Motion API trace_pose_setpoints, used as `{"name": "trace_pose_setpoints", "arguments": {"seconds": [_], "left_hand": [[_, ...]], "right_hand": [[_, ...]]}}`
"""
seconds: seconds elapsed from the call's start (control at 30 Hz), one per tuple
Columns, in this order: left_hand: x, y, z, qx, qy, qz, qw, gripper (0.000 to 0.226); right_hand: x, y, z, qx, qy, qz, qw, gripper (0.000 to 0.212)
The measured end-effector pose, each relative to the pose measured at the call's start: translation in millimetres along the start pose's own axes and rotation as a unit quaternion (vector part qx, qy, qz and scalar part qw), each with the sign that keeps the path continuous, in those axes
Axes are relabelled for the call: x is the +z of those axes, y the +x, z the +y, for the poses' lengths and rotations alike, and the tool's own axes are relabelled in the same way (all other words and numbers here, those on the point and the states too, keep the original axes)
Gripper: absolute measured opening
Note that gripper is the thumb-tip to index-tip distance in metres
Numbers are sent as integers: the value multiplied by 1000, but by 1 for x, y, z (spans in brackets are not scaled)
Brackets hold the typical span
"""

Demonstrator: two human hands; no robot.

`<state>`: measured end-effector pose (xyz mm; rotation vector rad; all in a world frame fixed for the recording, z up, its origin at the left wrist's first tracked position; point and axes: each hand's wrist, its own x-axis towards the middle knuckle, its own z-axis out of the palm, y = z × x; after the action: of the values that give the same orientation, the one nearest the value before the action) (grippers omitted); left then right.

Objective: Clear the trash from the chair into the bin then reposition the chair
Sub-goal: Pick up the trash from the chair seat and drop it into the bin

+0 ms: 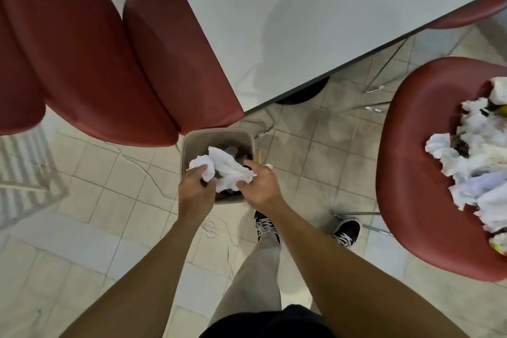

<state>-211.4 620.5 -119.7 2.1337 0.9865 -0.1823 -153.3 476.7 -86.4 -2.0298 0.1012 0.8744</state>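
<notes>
Step in hand: dumping. Left hand (196,186) clamped on crumpled tissue (219,170); right hand (259,184) half-open, fingers touching it, both over the bin (189,145) at 12 o'clock. More trash (472,167) sits on the chair (411,145) at 3 o'clock. Next, likely: release, turn right, regrasp.

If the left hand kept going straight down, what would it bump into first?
Probably the trash already in the bin. The left hand holds crumpled paper right over its opening, though depth is hard to judge.
</notes>
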Motion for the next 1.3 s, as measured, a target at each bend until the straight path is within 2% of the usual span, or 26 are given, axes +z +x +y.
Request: {"name": "trace_pose_setpoints", "arguments": {"seconds": [0.07, 0.23, 0.5, 0.6, 0.9, 1.17, 1.3], "left_hand": [[-1, 1, -4, -5, 0, -13, 1000, 35], [4, 5, -6, 18, 48, -41, 998, 31], [35, -4, 44, 91, 67, -85, 990, 31], [53, -9, 65, 84, 74, -131, 985, 30], [150, -49, 150, 182, 157, -228, 944, 36], [264, -111, 236, 252, 157, -300, 907, 37], [323, -143, 273, 273, 159, -338, 886, 34]], "right_hand": [[3, -1, -1, 4, 8, -20, 1000, 49], [-4, 6, 9, 38, 21, -29, 999, 48], [-47, 4, 46, 70, 31, 21, 997, 49], [-75, -3, 66, 92, 52, 45, 993, 49], [-196, -42, 168, 167, 112, 163, 966, 48], [-317, -75, 268, 212, 126, 269, 931, 48], [-363, -77, 314, 233, 149, 298, 913, 51]]}}
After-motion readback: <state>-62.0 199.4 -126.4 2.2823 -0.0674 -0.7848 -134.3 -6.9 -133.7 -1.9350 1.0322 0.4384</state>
